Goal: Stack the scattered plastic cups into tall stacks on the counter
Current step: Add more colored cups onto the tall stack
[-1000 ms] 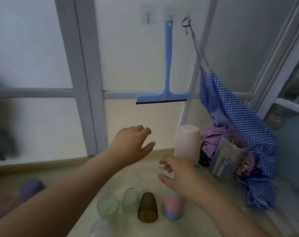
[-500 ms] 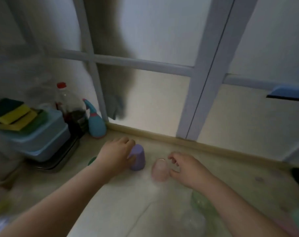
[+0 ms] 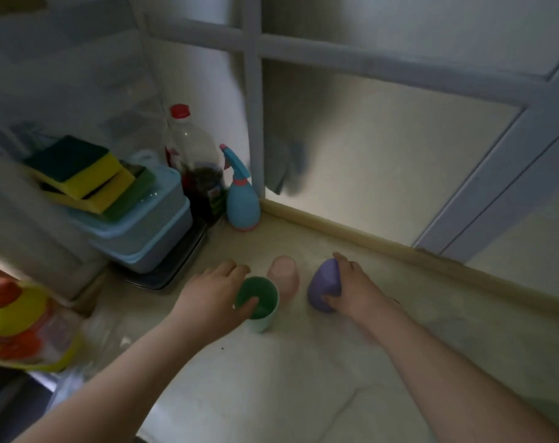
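Three plastic cups sit close together on the pale counter (image 3: 271, 378). My left hand (image 3: 212, 297) grips the rim of an upright green cup (image 3: 260, 306), thumb inside it. A pink cup (image 3: 284, 278) stands upside down just behind, between my hands, touched by neither. My right hand (image 3: 351, 290) is wrapped around a purple cup (image 3: 324, 287), which is tilted with its base up and to the left.
A blue spray bottle (image 3: 241, 199) and a dark-liquid bottle with a red cap (image 3: 195, 167) stand at the back left. Stacked blue tubs with sponges (image 3: 128, 203) sit beside them. A yellow and orange bag (image 3: 19, 327) lies at the left edge. A window frame runs behind.
The view swung further left and down. My left hand moved off the purple cup onto the green cup. My right hand took hold of the purple cup and tilted it.
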Demonstrator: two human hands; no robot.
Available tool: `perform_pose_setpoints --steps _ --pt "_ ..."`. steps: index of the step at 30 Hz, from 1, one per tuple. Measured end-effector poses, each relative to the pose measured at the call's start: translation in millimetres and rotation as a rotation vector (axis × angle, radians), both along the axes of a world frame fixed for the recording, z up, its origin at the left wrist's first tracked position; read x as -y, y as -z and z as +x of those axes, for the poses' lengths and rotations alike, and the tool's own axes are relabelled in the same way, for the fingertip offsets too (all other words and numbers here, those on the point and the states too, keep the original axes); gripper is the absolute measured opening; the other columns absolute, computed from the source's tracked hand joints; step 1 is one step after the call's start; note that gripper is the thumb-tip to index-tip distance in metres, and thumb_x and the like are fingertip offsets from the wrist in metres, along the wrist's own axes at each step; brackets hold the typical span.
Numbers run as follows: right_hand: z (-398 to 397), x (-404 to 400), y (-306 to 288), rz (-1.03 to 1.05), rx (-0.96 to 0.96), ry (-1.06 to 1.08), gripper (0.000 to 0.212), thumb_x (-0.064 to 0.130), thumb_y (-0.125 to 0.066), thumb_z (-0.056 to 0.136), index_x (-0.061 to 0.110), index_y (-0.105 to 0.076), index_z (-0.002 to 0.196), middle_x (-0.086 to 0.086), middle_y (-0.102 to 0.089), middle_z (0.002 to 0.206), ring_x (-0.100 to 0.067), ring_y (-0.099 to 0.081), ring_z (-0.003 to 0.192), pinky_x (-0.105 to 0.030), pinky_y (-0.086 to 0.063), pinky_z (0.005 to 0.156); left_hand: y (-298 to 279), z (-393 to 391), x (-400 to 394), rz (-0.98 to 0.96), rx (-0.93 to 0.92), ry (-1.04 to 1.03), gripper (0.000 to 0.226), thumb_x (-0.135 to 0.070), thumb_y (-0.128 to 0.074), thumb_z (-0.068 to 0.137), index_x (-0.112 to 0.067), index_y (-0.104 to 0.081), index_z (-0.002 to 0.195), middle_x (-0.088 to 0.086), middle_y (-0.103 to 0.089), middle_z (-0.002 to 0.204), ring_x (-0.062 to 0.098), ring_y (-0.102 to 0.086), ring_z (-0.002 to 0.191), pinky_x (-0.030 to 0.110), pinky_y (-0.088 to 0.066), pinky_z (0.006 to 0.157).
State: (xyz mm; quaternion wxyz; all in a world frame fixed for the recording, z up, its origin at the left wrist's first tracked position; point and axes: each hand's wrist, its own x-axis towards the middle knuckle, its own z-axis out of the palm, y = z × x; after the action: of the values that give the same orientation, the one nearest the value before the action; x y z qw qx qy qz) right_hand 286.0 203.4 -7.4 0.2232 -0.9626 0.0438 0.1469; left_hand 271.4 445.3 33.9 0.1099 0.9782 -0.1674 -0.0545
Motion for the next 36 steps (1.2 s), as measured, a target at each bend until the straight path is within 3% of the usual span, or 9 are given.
perform_pose_setpoints --steps 4,11,15,17,20,29,36 --pt "1.6 -3.4 4.5 -0.014 0.031 0.018 0.077 0.024 -0.067 0.078 0.011 -0.022 0.139 -0.021 -0.041 0.129 -0.04 -0.052 0.112 -0.041 -0.046 0.093 9.3 2.0 -4.5 -0.043 -0.031 0.003 0.066 -0.06 -0.052 0.08 -0.027 -0.033 0.134 -0.004 -0.049 0.134 0.017 -0.054 0.11 0.032 -0.048 0.088" --pt "-12.9 -4.4 -13.5 0.04 0.093 0.024 0.077 0.028 -0.071 0.074 0.016 -0.028 0.136 -0.017 -0.046 0.129 -0.036 -0.052 0.114 -0.042 -0.045 0.096 18.2 9.1 14.0 0.002 -0.114 0.105 0.088 -0.064 -0.06 0.07 -0.026 -0.021 0.138 -0.001 -0.044 0.136 0.02 -0.048 0.116 0.034 -0.043 0.091" --pt "-27.0 0.5 -27.2 0.058 0.105 0.032 0.08 0.037 -0.07 0.069 0.027 -0.026 0.135 -0.009 -0.045 0.131 -0.031 -0.05 0.118 -0.048 -0.045 0.096 20.3 9.3 24.4 0.067 -0.141 0.131 0.082 -0.055 -0.065 0.07 -0.024 -0.025 0.135 0.001 -0.046 0.129 0.02 -0.047 0.11 0.032 -0.045 0.084" --pt "-35.1 5.3 -36.9 0.072 0.126 0.039 0.08 0.035 -0.071 0.07 0.026 -0.027 0.136 -0.009 -0.045 0.132 -0.029 -0.049 0.118 -0.043 -0.044 0.097 15.0 6.9 32.0 0.049 -0.127 0.14 0.08 -0.054 -0.064 0.072 -0.024 -0.026 0.136 0.001 -0.045 0.13 0.02 -0.047 0.11 0.031 -0.046 0.084" --pt "-50.8 17.5 -57.9 0.07 0.174 0.045 0.079 0.031 -0.072 0.072 0.022 -0.029 0.137 -0.01 -0.044 0.134 -0.028 -0.048 0.12 -0.034 -0.042 0.097 -6.3 1.9 49.5 -0.004 -0.074 0.206 0.08 -0.054 -0.062 0.074 -0.025 -0.024 0.138 0.0 -0.042 0.134 0.019 -0.047 0.112 0.03 -0.046 0.086" --pt "-144.0 112.1 -146.4 -0.042 0.228 0.155 0.068 0.032 -0.074 0.071 0.02 -0.038 0.127 -0.008 -0.055 0.127 -0.024 -0.053 0.111 -0.03 -0.043 0.087 -94.0 -32.7 165.2 -0.066 0.12 0.475 0.076 -0.059 -0.06 0.072 -0.025 -0.034 0.136 -0.001 -0.051 0.123 0.019 -0.053 0.107 0.029 -0.047 0.084" --pt "-238.5 187.0 -215.8 -0.126 0.327 0.351 0.082 0.042 -0.073 0.071 0.029 -0.027 0.137 -0.001 -0.05 0.134 -0.019 -0.052 0.113 -0.028 -0.043 0.086 -134.7 -80.1 268.7 -0.159 0.214 0.673 0.074 -0.061 -0.055 0.073 -0.026 -0.037 0.136 0.0 -0.055 0.116 0.02 -0.055 0.106 0.031 -0.048 0.087"
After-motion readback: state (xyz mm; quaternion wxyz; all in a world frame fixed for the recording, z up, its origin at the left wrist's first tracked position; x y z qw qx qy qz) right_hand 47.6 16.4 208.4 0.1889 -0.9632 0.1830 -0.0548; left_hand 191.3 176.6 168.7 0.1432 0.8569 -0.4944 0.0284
